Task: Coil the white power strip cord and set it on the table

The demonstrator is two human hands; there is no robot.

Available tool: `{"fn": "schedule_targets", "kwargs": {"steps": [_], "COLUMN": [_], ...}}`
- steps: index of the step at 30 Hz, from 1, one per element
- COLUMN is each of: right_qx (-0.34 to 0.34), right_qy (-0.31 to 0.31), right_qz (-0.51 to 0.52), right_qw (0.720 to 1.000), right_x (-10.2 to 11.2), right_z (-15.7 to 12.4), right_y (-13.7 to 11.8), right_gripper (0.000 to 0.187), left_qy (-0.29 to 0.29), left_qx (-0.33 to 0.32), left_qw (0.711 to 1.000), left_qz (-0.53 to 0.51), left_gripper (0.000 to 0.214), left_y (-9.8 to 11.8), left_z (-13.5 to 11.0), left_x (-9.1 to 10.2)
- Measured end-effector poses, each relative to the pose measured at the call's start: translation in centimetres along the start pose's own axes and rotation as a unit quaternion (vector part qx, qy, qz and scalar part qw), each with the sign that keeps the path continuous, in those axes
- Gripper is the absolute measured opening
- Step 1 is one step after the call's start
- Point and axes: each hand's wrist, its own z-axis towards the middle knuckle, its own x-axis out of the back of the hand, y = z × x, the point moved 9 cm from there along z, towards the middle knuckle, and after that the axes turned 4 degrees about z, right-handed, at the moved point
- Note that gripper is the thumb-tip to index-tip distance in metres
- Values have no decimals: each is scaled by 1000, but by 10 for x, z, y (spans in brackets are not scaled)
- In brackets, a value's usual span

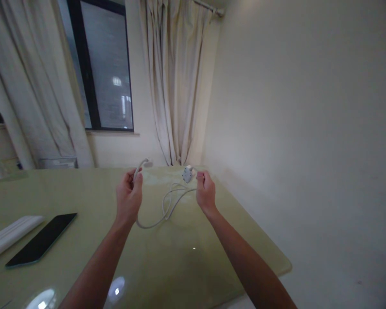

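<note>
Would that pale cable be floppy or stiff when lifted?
Likely bendy: the cable curves in loose loops. Perhaps springy, as those bends look rounded. The plug beside the right hand may swing, looking bulkier than the cable.

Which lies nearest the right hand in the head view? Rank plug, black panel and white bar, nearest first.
1. Plug: just left of the right hand.
2. Black panel: on the table's left side, past the left hand.
3. White bar: left of the panel.
</note>
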Motion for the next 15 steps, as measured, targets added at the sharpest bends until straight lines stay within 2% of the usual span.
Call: {"fn": "schedule_targets", "kwargs": {"steps": [5,9,12,15], "right_qx": [-38,-58,-78,-113], "right_qy": [-39,-67,-73,-79], "right_qz": [99,170,257,357], "right_qw": [994,981,961,924], "right_x": [-35,-64,-82,-95], "right_z": [-8,-6,-7,-10], "right_y": [-8,-12,-14,-14], "right_gripper": [40,39,38,37], "left_qy": [-22,-109,-180,-214], "left_qx": [-4,-4,-11,17], "left_qw": [999,993,981,974], "left_qz": [-31,-42,-65,-77], "left_gripper": [40,33,31,32], "left_y": [16,18,19,14], "left_z": [0,0,-5,-8], "left_x": [-27,-57,-76,-83]}}
